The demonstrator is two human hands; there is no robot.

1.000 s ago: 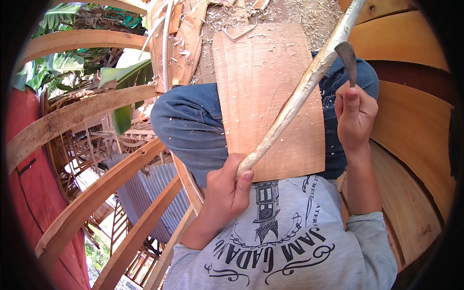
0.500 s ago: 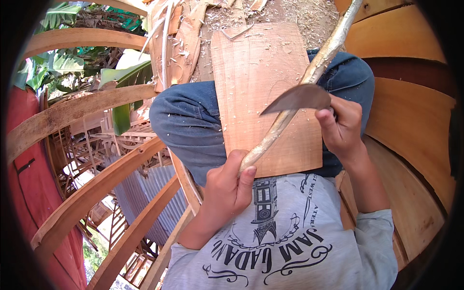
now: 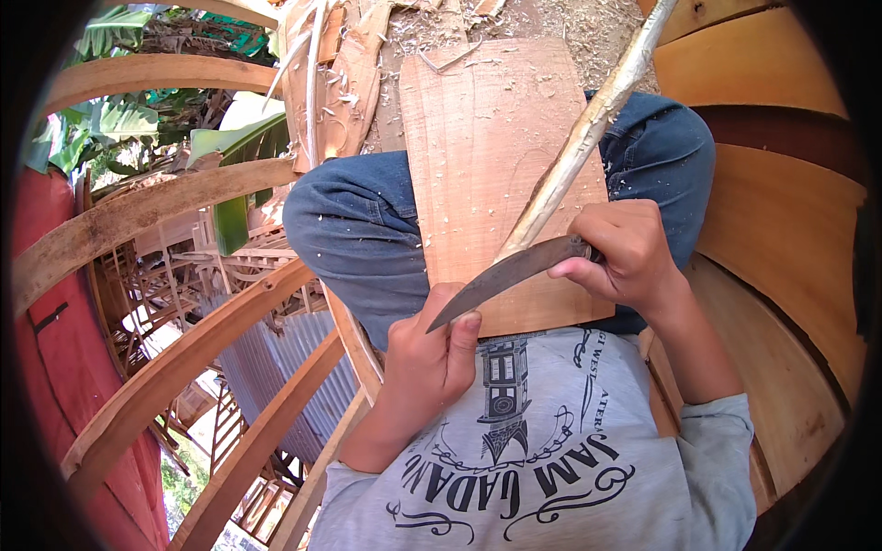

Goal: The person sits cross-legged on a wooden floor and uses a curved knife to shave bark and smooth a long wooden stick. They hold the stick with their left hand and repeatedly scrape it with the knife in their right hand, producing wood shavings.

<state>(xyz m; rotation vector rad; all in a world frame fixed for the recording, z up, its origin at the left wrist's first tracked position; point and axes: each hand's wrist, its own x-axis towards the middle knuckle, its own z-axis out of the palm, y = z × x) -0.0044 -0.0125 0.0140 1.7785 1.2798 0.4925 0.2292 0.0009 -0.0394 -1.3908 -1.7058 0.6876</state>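
A long peeled stick slants from upper right down toward my lap, pale where bark is gone, with a brownish strip along its left side. My left hand is closed around its lower end, thumb and fingers wrapped round it. In my right hand is the handle of a knife with a broad curved dark blade. The blade lies across the stick just above my left hand, its tip by the left fingers, hiding part of the stick. Under both, a flat wooden board rests over my lap.
Wood shavings and thin wood strips litter the surface beyond the board. Curved wooden slats run along my left, with corrugated metal sheet and banana leaves beyond. Wide wooden planks rise on my right.
My right hand has drawn the knife down along the stick toward my left hand, and the blade now shows narrower. The stick's upper part has shifted slightly; my left hand stays nearly still.
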